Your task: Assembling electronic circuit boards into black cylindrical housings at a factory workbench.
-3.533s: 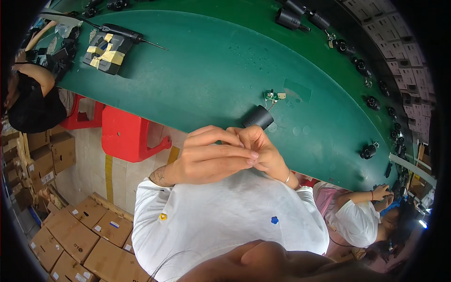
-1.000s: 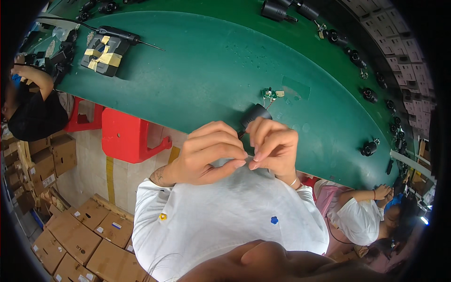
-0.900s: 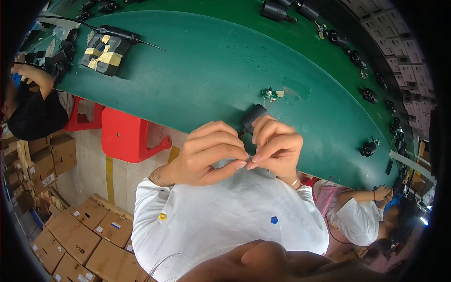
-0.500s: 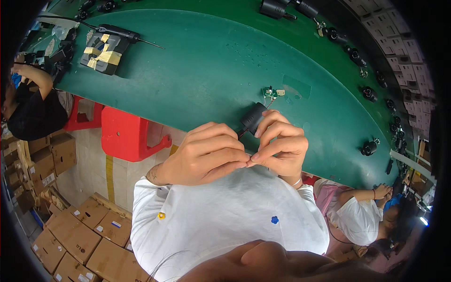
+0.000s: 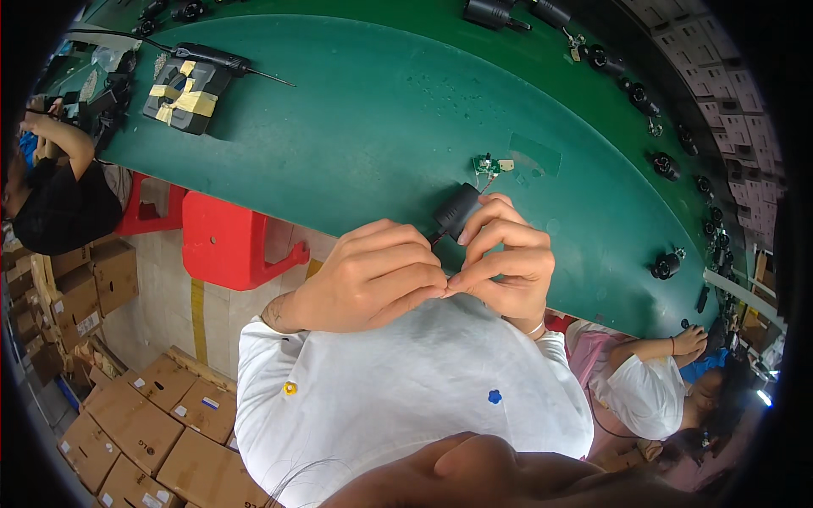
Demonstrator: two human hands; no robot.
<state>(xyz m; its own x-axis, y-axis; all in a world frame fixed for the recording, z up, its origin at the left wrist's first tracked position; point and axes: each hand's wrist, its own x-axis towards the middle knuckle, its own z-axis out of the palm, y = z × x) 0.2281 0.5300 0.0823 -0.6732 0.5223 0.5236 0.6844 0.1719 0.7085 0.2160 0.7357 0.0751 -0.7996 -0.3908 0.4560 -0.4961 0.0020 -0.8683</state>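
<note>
In the head view, my left hand and right hand meet in a close pinch; what they grasp, I cannot tell. The cylinder lies just beyond on the tabletop. It seems fine finger work, next calling for steadiness.

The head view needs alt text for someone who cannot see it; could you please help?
A bare left hand and right hand meet before a white shirt; anything pinched is hidden. Beyond, a black cylinder and green circuit board lie on a green table.
</note>
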